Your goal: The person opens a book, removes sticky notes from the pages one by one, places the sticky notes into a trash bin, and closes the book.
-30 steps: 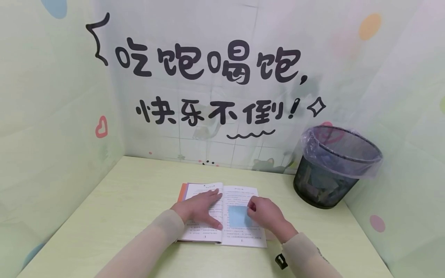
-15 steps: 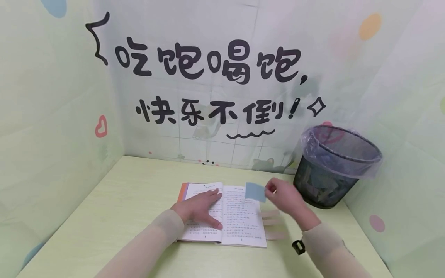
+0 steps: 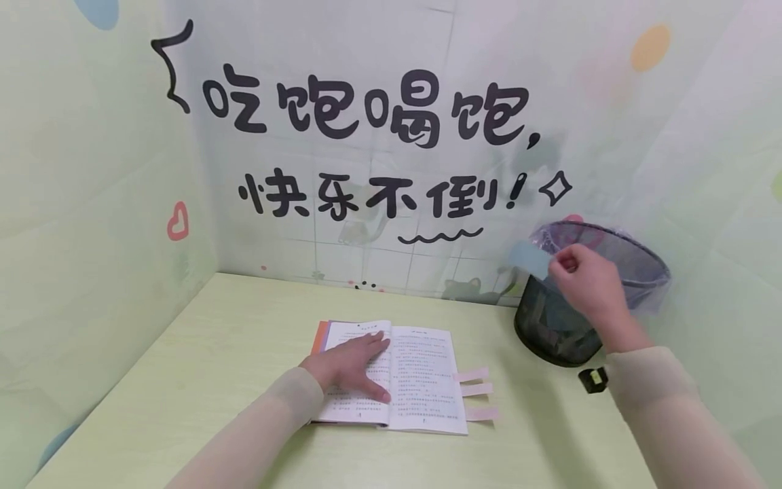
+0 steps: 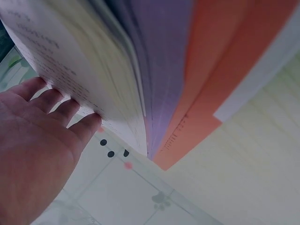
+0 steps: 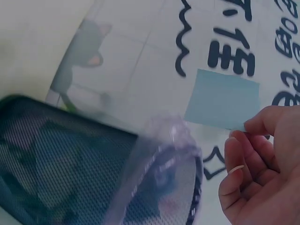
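Pale blue paper, one square note (image 5: 225,98), hangs near the liner-draped rim of one black mesh bin (image 3: 540,333); I see its corner pinched between thumb and finger of the right hand (image 3: 589,284). On the table (image 3: 201,387) I count one book (image 3: 424,380), spread at a pair of pages, with three pink tabs (image 3: 480,389) jutting from its right side. The left hand (image 3: 353,367) rests on the left page, thumb apart from the fingers. Only my head view gives me that thumb and the tabs; only the left wrist feed shows the orange cover flap (image 4: 201,98) broadly.
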### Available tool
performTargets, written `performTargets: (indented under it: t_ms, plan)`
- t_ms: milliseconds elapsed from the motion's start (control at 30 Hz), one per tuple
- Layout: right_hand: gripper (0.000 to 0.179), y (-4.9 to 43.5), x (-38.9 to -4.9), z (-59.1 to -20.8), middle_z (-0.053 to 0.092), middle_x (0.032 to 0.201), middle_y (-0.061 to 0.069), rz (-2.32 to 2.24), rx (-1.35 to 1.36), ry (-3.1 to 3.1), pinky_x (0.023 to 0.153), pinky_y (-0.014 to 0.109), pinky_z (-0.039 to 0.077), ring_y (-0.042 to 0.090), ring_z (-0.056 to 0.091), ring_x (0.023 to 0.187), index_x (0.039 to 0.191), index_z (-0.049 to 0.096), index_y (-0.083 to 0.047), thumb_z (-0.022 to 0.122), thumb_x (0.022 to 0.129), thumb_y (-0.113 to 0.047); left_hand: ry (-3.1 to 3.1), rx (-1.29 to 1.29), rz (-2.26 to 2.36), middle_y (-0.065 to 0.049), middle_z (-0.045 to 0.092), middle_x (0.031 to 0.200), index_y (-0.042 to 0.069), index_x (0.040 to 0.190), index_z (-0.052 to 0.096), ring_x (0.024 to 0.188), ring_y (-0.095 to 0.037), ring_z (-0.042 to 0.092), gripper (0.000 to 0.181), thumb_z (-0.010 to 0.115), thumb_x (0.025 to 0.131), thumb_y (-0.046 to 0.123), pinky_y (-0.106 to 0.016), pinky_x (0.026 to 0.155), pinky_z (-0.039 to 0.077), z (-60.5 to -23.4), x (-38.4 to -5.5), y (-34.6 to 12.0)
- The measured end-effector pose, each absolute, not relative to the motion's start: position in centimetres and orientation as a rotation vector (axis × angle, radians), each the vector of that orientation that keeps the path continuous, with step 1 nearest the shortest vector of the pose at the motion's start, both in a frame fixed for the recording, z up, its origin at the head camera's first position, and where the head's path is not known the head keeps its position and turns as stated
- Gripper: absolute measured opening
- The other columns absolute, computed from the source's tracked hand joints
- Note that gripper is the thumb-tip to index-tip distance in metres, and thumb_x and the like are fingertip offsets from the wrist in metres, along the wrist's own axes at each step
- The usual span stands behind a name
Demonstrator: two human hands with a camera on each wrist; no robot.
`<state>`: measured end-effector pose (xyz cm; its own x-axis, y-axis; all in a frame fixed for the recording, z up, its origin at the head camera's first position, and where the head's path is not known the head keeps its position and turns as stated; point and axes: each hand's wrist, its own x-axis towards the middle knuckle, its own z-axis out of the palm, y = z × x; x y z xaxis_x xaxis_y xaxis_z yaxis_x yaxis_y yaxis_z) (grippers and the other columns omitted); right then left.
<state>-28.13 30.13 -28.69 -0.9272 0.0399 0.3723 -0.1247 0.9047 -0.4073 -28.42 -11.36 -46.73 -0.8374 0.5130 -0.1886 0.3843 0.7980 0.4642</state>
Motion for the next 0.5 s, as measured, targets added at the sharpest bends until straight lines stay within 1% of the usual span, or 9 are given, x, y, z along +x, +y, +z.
performTargets:
  t_ms: [100,233,400,467,500]
  plan:
    - [0.039,31.7,-28.2,-27.6,0.074,0.119,0.024,0.593,0.012,-2.65,0.077,0.041,0.051,0.039,0.069,0.102,0.125,0.068,-0.001,0.052,0.109,-0.032,2.685,0.686,0.598,-0.005,0.026,0.184,0.016,0.173,0.036,0.171,-0.034,0.025,0.119,0.093,0.08,0.062,-0.055,0.138,0.028,-46.7,-28.4,-11.4]
    - [0.044,33.6,-28.2,-26.6,0.072,0.123,0.028,0.596,-0.068,-2.617,0.077,0.04,0.05,0.041,0.066,0.103,0.129,0.065,0.003,0.049,0.11,-0.034,2.682,0.686,0.598,-0.005,0.026,0.184,0.016,0.173,0.036,0.171,-0.034,0.025,0.119,0.093,0.08,0.062,-0.055,0.138,0.028,-46.7,-28.4,-11.4]
    - [0.047,35.3,-27.9,-25.7,0.07,0.126,0.029,0.638,-0.168,-2.538,0.069,0.025,0.045,0.037,0.063,0.101,0.134,0.063,0.004,0.047,0.108,-0.032,2.678,0.685,0.594,-0.004,0.025,0.184,0.017,0.173,0.035,0.171,-0.033,0.024,0.118,0.092,0.081,0.064,-0.055,0.138,0.027,-46.7,-28.4,-11.4]
    - [0.049,36.0,-27.9,-25.5,0.07,0.126,0.028,0.643,-0.202,-2.517,0.065,0.023,0.044,0.035,0.062,0.101,0.135,0.063,0.005,0.046,0.108,-0.032,2.679,0.681,0.593,-0.003,0.025,0.184,0.018,0.174,0.035,0.171,-0.032,0.024,0.118,0.092,0.081,0.064,-0.054,0.139,0.026,-46.7,-28.5,-11.4]
    - [0.049,36.3,-28.0,-25.5,0.069,0.126,0.029,0.641,-0.213,-2.521,0.066,0.024,0.044,0.037,0.061,0.101,0.135,0.063,0.006,0.046,0.108,-0.032,2.681,0.677,0.591,-0.002,0.025,0.185,0.019,0.174,0.035,0.171,-0.032,0.023,0.117,0.092,0.081,0.064,-0.054,0.139,0.026,-46.8,-28.5,-11.4]
